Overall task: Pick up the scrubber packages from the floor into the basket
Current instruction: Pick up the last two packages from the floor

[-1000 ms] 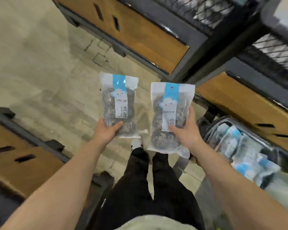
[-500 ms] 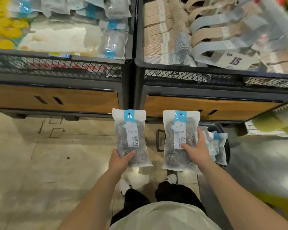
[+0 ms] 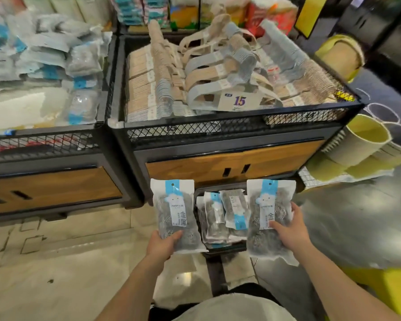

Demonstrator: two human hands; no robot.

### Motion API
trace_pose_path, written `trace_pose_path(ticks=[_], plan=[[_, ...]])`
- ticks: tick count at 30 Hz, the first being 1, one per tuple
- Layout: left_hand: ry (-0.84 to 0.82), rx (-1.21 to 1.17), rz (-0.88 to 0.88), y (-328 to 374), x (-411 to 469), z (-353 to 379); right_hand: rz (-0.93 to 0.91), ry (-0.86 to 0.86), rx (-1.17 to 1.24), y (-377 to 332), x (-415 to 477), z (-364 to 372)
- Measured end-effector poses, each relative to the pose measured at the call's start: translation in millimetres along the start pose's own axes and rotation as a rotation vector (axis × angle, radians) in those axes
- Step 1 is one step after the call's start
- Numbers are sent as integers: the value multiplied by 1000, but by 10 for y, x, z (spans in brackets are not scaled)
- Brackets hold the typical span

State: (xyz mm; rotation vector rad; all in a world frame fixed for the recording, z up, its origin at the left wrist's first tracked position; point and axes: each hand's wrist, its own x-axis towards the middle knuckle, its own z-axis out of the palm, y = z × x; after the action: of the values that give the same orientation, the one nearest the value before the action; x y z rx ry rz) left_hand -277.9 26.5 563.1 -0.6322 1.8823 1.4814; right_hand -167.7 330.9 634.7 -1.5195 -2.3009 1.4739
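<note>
Both grips are closed, each on 1 scrubber pack held upright by its lower end: the left hand (image 3: 162, 245) clamps the left pack (image 3: 175, 214) with the thumb across its front, at centre frame, and the right hand (image 3: 291, 230) holds the right pack (image 3: 267, 216) the same way, just right of centre.

Largest in view, the display bin (image 3: 236, 133) fills the upper middle, a black mesh frame over a wood-fronted base, heaped with beige and grey hangers (image 3: 218, 72) and a card reading 15 (image 3: 240, 101). A second bin (image 3: 44, 144) at upper left holds more blue-and-clear packs.

Pale floor (image 3: 56, 262) spreads across the lower left. Yellow tubs (image 3: 366, 137) stand at the right edge.

Between the 2 held packs, the dark basket (image 3: 220, 247) sits on the floor against the bin's base, with several packs (image 3: 225, 216) already lying inside.
</note>
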Motion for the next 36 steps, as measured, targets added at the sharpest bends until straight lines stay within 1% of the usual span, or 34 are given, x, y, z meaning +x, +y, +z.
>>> trace_pose_path(ticks=[3,6,10,14,17,23,27,29,32,33,36], plan=[[25,-23,-22,24,-61,555,6,-37,-34,160,358,-368],[14,-34,-54,1,-196,1020,12,-93,-94,339,613,-692],[30,21,-93,-126,-299,1374,73,-153,-192,466,937,-939],[69,48,-178,-171,-118,1578,128,-172,-255,444,1343,-895],[89,71,-220,-125,185,1727,138,-153,-312,465,1608,-740],[54,102,-195,-122,1139,2045,152,-171,-414,595,2402,-157],[126,152,-233,-306,1864,2276,137,-161,-472,894,3009,319],[124,224,-236,-467,2169,2366,137,-152,-499,1122,3266,557],[75,451,-211,-759,2553,2458,154,-205,-492,1516,3560,883],[70,520,-188,-858,2666,2487,172,-224,-492,1670,3641,960],[73,652,-158,-1094,2938,2528,214,-210,-523,2084,3841,1032]])
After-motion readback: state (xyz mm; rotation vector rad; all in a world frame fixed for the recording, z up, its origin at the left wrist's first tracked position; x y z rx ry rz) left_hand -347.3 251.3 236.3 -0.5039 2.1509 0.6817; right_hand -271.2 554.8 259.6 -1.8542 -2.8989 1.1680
